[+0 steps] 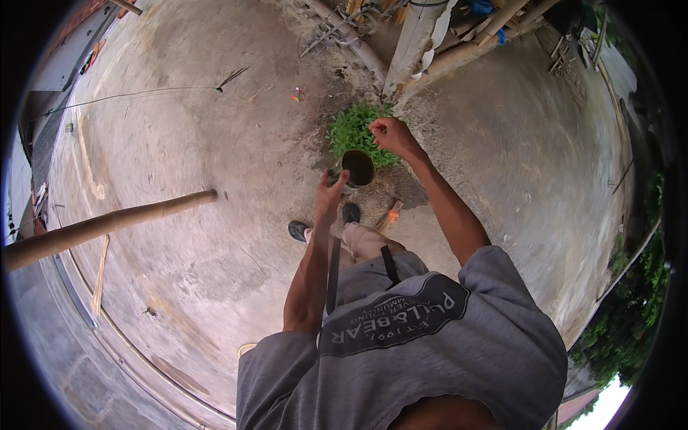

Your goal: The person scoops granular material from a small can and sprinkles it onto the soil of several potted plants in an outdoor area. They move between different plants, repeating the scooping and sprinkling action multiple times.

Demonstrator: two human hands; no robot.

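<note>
My left hand [332, 188] is closed around the side of a round, open-topped container [358, 169], like a can or small pot. Its inside looks dark, and what it holds cannot be made out. Just beyond it, a clump of leafy green plants [349, 129] grows low at the foot of a post. Over the right side of these plants is my right hand [391, 135], its fingers curled in a pinch. Anything between those fingertips is too small to see.
A pale post [416, 46] and slanting poles meet behind the plants. Near my feet lies a stick with an orange end [393, 213]. A long bamboo pole [115, 228] reaches in from the left over the concrete floor [193, 150]. Greenery [631, 315] borders the right.
</note>
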